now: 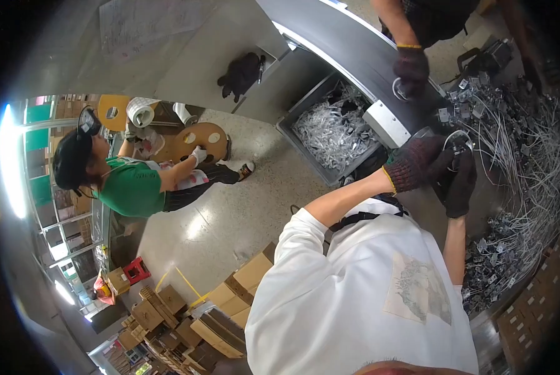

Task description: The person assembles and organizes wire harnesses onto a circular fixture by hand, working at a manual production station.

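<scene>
My left hand (414,165), in a dark knitted glove, meets my right hand (460,190), gloved the same way, over the work surface. Between them they hold a small coiled white cable (470,142), its loop standing up from the fingers. Parts of the coil are hidden by the gloves. Just to the right lies a large tangled heap of white cables (530,169) with grey connector ends. Several loose connector pieces (495,247) spread nearer my right forearm.
A grey bin (305,147) full of clear plastic bags (336,134) stands left of my hands, beside a dark conveyor (355,59). Across it, a co-worker's gloved hand (411,70) holds a white loop. Further left, a person in green (130,187) works by round stools. Cardboard boxes (220,300) stand below.
</scene>
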A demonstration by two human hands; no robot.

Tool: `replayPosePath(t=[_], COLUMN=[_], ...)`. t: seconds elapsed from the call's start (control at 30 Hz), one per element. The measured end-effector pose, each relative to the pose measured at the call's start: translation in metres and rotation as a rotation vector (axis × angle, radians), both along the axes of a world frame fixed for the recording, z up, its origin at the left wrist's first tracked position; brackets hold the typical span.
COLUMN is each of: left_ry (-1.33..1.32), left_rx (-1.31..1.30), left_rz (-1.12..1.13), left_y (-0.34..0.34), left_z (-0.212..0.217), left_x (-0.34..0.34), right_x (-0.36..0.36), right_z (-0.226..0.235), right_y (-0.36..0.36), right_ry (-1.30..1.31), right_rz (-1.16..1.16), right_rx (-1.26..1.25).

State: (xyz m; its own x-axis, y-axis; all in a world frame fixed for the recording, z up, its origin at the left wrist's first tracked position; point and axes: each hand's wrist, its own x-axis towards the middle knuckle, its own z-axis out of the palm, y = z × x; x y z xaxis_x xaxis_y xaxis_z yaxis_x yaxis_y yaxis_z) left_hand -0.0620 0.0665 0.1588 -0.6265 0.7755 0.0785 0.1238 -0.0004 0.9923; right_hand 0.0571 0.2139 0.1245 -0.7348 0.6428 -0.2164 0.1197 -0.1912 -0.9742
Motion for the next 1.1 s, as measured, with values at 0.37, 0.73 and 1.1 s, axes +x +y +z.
replayPosePath(t=[0.37,0.73,1.1], left_ry=[-0.006,0.102,0.357], left_rx=[0.100,-0.640,-0.352], left_rz=[0.057,-0.214,0.372], left_y=[0.009,0.036,0.055], left_z=[-0.057,-0.150,-0.152], left_x=[-0.084,-0.230,-0.266], right_x=[0.000,0.003,0.010], right_z=[0.015,0.045,0.034], right_y=[-0.018,-0.012,-0.005], right_ry=[0.064,-0.033,-0.003], right_rz=[0.095,0.189,0.182], right_rx=[-0.003,0.279,0.483])
